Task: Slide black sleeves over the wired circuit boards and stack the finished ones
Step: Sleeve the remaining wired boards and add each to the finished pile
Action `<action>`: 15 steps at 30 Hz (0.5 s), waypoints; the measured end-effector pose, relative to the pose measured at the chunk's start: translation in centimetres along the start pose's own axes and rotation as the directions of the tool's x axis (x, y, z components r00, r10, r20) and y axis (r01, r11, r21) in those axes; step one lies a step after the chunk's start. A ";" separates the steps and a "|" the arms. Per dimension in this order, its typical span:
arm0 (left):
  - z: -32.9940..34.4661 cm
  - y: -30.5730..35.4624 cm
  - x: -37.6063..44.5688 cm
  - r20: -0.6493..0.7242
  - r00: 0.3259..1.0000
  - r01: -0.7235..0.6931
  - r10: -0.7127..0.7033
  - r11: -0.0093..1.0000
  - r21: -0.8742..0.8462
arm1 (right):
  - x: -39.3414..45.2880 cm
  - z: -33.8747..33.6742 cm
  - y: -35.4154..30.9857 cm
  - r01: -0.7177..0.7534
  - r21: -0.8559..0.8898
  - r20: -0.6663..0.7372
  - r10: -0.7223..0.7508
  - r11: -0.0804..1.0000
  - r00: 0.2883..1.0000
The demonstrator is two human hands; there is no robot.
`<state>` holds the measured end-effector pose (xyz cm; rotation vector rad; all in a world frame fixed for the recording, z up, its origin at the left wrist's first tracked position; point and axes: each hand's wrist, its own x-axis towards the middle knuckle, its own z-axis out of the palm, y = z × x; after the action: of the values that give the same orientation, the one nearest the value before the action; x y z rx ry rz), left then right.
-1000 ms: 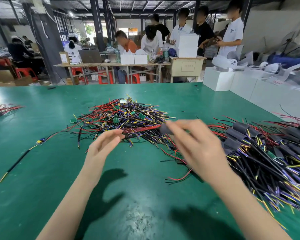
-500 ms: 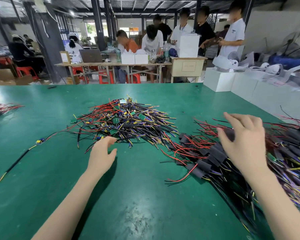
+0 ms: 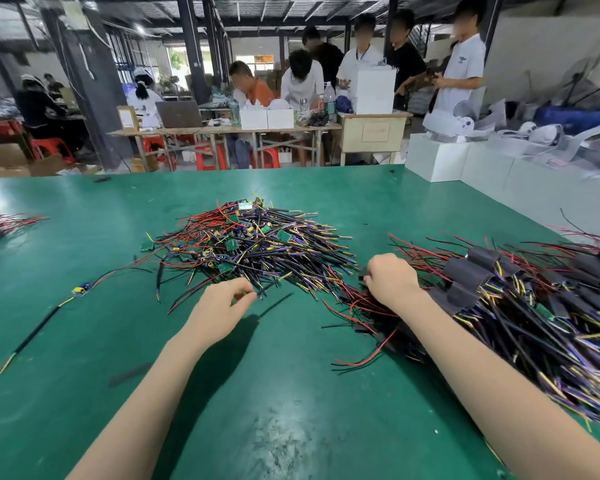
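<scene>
We see two heaps on the green bench (image 3: pixel 84 341); bare wired boards (image 3: pixel 250 244) beyond our left hand (image 3: pixel 222 306), which pinches a black wire (image 3: pixel 269 289); sleeved boards (image 3: pixel 520 306) beside our right hand (image 3: pixel 392 280), curled on a black sleeve (image 3: pixel 362 273).

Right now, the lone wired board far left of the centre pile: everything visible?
The lone wired board lies flat on the green table, apart from the centre pile of unsleeved boards. It is small, with blue and yellow parts. Red and black wires run up-right; a black cable with yellow tips trails down-left. Neither hand touches it.
</scene>
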<state>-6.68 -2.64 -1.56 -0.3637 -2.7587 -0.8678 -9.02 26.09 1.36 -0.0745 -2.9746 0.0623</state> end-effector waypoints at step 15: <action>0.2 1.8 -3.9 0.016 0.995 0.096 -0.097 0.920 -0.379 | -0.6 0.1 -1.0 0.337 0.113 -0.435 -0.258 0.935 0.863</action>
<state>-2.54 -1.76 -1.89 -0.2895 -2.6121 -1.4329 -8.51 25.03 1.24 0.3555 -2.5042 0.2514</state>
